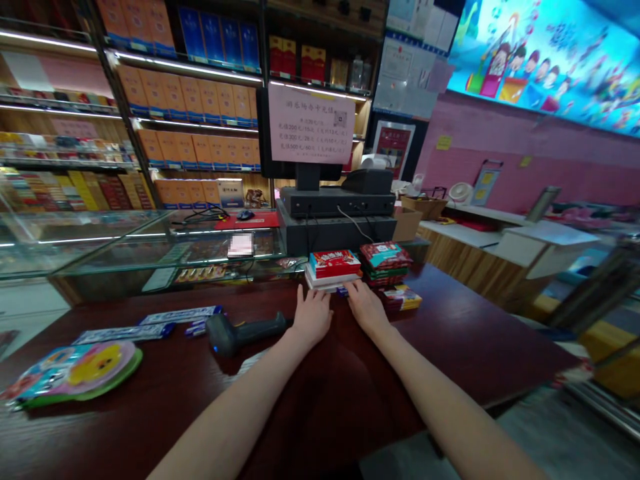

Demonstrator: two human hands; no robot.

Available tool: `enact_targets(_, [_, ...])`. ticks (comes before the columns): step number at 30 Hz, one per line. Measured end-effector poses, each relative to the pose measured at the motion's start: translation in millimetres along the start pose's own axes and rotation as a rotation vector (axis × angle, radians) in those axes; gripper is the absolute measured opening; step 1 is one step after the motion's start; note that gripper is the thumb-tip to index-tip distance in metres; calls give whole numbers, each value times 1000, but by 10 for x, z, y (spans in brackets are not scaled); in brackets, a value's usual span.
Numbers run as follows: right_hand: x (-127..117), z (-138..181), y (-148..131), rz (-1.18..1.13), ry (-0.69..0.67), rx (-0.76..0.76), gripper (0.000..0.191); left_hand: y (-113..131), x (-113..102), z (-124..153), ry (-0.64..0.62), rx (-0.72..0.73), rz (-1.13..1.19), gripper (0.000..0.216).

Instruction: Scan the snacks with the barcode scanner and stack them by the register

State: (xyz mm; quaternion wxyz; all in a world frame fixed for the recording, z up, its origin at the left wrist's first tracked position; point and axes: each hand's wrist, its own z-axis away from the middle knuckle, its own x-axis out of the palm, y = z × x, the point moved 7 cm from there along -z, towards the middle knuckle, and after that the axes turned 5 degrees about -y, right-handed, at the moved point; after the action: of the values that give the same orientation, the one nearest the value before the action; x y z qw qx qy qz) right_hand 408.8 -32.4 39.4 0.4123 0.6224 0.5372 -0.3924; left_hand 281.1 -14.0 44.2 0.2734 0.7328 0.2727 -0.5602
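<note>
Both my hands rest on a dark wooden counter (450,347), reaching forward. My left hand (313,313) lies flat, fingers stretched toward a stack of flat boxes topped by a red box (334,263). My right hand (366,307) is beside it, fingers extended and touching the base of that stack. Just right of it stands a second stack with a red and teal box (386,255) on top, and a yellow-edged box (404,297) lies low in front. Neither hand grips anything.
A dark barcode scanner (240,331) lies left of my left hand. Blue and white wrapped strips (150,325) and a colourful flat toy pack (75,370) sit further left. A cash register (337,200) with a pink sign stands behind the stacks. Glass display cases (125,247) and stocked shelves fill the back.
</note>
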Motion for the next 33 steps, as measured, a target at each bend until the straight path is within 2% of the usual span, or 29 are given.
enact_targets(9, [-82,-77,-494,-46,-46,-106,23,-311,-301,196,23,-18,-86,26])
enact_targets(25, [-181,-242,-1309,-262,65,-279,25,-1255,-792,702,193,-221,-6,28])
enact_targets(33, [-174,-313,-1643,-296,28,-318,26,-1728,-913,964,223,-345,-16,32])
